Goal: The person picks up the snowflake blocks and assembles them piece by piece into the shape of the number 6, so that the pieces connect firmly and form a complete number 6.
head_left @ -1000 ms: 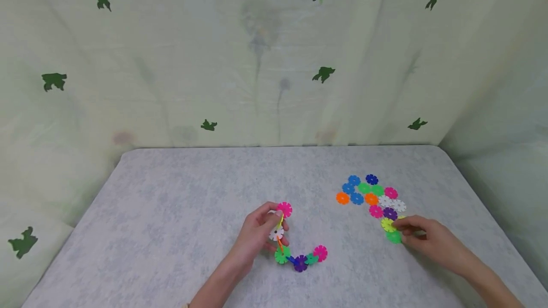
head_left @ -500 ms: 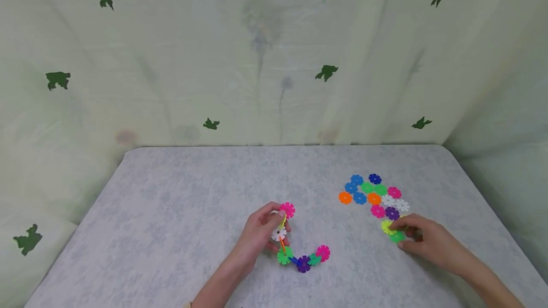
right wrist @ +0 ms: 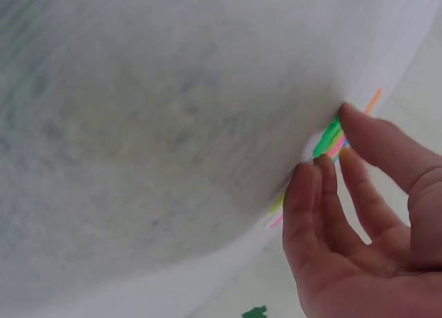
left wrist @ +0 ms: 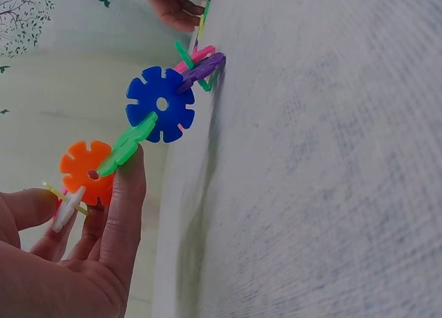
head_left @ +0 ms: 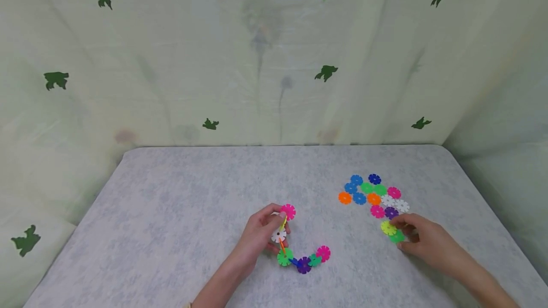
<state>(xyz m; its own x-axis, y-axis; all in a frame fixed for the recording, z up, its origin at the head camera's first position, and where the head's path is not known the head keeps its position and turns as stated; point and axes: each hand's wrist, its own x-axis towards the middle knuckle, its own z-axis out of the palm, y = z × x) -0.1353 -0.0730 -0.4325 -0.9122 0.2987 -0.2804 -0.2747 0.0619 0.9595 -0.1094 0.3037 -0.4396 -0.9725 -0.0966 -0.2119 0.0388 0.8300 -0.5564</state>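
Note:
My left hand [head_left: 256, 236] pinches the upper end of a chain of interlocking snowflake discs [head_left: 304, 265] between thumb and fingers. Slotted edges join its pink, yellow, white, orange, green, blue and purple discs. From the hand the chain curves down and right to a pink disc [head_left: 323, 253]. In the left wrist view a finger lies along the green disc [left wrist: 128, 144], near the blue one [left wrist: 160, 104]. My right hand [head_left: 432, 241] is low over the table, its spread thumb and fingertips at a loose yellow disc [head_left: 388, 227] and a loose green disc [right wrist: 327, 138].
Beyond the right hand lie loose snowflake discs, among them orange [head_left: 344, 197], light blue [head_left: 359, 197], dark blue [head_left: 374, 178], white [head_left: 401, 205] and purple [head_left: 391, 213]. They rest flat on the grey table [head_left: 192, 194]. A pale patterned curtain [head_left: 171, 61] stands behind.
The right hand's thumb has spread away from its index finger, toward the green disc's near edge. The left hand keeps its grip on the chain, nearly still. The head view has shifted slightly.

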